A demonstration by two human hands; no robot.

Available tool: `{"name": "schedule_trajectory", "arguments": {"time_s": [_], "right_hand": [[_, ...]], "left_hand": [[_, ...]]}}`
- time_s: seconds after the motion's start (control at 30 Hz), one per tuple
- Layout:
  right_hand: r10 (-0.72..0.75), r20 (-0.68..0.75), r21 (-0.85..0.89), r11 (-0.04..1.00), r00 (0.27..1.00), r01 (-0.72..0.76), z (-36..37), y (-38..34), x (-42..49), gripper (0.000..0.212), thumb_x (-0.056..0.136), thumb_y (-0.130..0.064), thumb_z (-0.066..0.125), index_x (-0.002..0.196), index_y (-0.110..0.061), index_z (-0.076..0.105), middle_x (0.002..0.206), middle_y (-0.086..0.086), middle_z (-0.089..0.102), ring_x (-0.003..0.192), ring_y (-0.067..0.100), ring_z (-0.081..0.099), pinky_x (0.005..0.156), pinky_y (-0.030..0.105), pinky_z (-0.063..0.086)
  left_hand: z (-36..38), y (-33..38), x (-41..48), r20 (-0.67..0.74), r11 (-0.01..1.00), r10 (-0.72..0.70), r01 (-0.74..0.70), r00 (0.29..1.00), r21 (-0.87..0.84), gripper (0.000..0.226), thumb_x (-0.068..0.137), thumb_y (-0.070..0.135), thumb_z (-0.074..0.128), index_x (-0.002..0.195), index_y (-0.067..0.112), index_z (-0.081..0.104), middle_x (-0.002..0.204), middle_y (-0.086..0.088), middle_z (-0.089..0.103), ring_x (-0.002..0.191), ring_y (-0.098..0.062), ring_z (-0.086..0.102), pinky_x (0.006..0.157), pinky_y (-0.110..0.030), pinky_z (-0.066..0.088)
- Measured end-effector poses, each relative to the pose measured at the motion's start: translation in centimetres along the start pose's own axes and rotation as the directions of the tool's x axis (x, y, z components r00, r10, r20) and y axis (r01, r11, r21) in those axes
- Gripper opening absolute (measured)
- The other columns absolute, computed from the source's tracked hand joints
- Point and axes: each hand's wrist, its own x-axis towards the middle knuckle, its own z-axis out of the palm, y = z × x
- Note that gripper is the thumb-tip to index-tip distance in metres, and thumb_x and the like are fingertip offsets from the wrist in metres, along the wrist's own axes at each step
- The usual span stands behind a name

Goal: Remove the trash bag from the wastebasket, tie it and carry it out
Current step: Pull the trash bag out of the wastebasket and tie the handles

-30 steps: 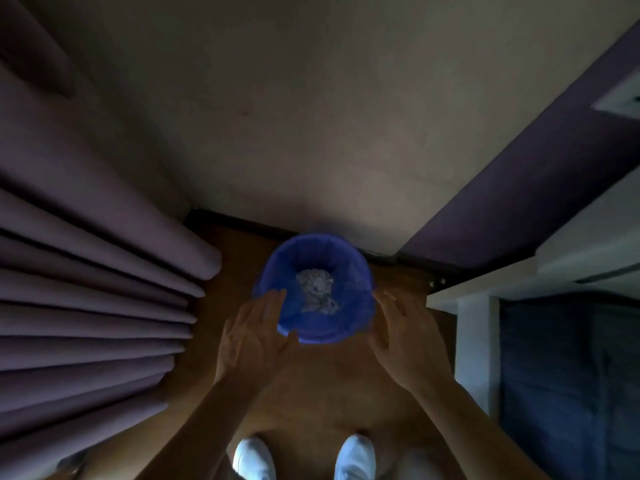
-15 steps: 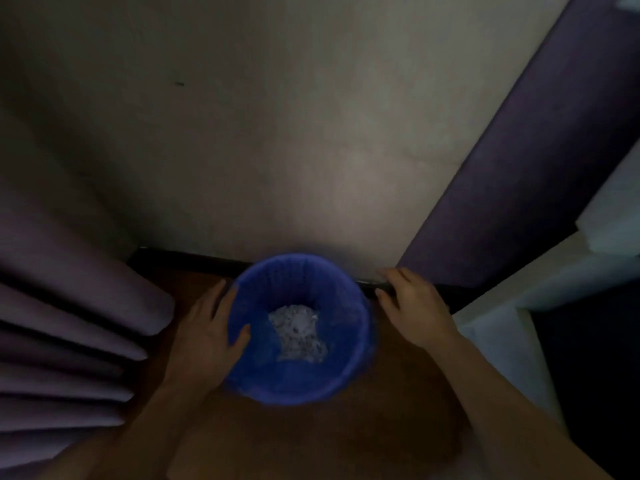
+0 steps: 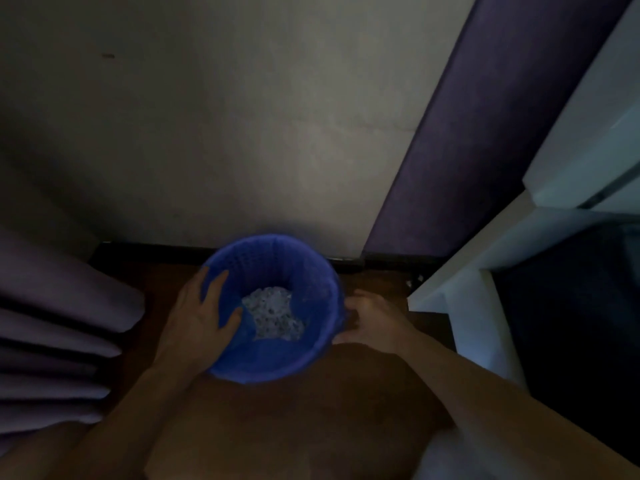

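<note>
The wastebasket (image 3: 273, 306), a round blue basket with a mesh-patterned wall, stands on the brown floor (image 3: 277, 420) in the lower centre of the frame, close against the dark skirting (image 3: 156, 249) at the foot of the pale wall (image 3: 225, 133). Its inside is lined in blue; I take this to be the trash bag (image 3: 277, 355), though in the dim light I cannot separate bag from basket wall. A clump of crumpled whitish waste (image 3: 272, 318) lies at the bottom. My left hand (image 3: 199, 318) is on the left rim, palm against the outside, fingers spread, with fingertips and thumb curling over the edge to the inside. My right hand (image 3: 372, 318) is at the right rim, fingers curled against the outer edge; whether it pinches the bag or merely presses on the rim I cannot tell. The two hands are apart, one on each side of the basket. Folded purple curtains (image 3: 59, 323) hang at the left edge of the frame, near my left forearm. A purple panel (image 3: 485, 133) runs up the right of the wall. White furniture (image 3: 485, 271) fills the right edge, with a dark recess below it.
</note>
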Motion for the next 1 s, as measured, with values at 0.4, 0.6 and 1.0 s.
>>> {"name": "schedule_trajectory", "arguments": {"time_s": [0.4, 0.6, 1.0], "right_hand": [[-0.027, -0.282, 0.224, 0.970, 0.959, 0.093, -2.7, -1.3, -1.9, 0.008, 0.088, -0.023, 0.071, 0.083, -0.027, 0.066, 0.093, -0.010, 0.052, 0.081, 0.004, 0.054, 0.071, 0.015, 0.041], [-0.142, -0.403, 0.144, 0.966, 0.904, 0.216, -2.0, -3.7, -1.7, 0.002, 0.089, -0.026, 0.070, 0.090, -0.028, 0.070, 0.091, -0.007, 0.052, 0.079, 0.005, 0.054, 0.070, 0.013, 0.041], [0.405, -0.374, 0.523, 0.835, 0.834, -0.170, -4.2, -3.2, -1.7, 0.037, 0.088, -0.050, 0.066, 0.115, -0.028, 0.055, 0.094, -0.008, 0.058, 0.084, 0.004, 0.054, 0.070, 0.022, 0.042]], "left_hand": [[0.7, 2.7, -0.1, 0.020, 0.987, 0.153, -0.152, 0.988, -0.050, 0.061, 0.088, 0.052, 0.041, 0.130, 0.011, 0.059, 0.138, -0.013, 0.055, 0.123, -0.033, 0.054, 0.104, -0.048, 0.046], [2.7, 8.7, -0.9, 0.143, 0.898, 0.182, -0.104, 0.973, -0.428, 0.060, 0.091, 0.046, 0.062, 0.144, 0.030, 0.040, 0.131, 0.012, 0.054, 0.114, -0.006, 0.053, 0.096, -0.021, 0.043], [4.7, 9.4, 0.2, 0.071, 0.880, 0.195, -0.142, 0.978, -0.453, 0.018, 0.095, 0.024, 0.062, 0.080, 0.027, 0.052, 0.076, 0.015, 0.049, 0.071, -0.002, 0.050, 0.067, -0.016, 0.037]]}}
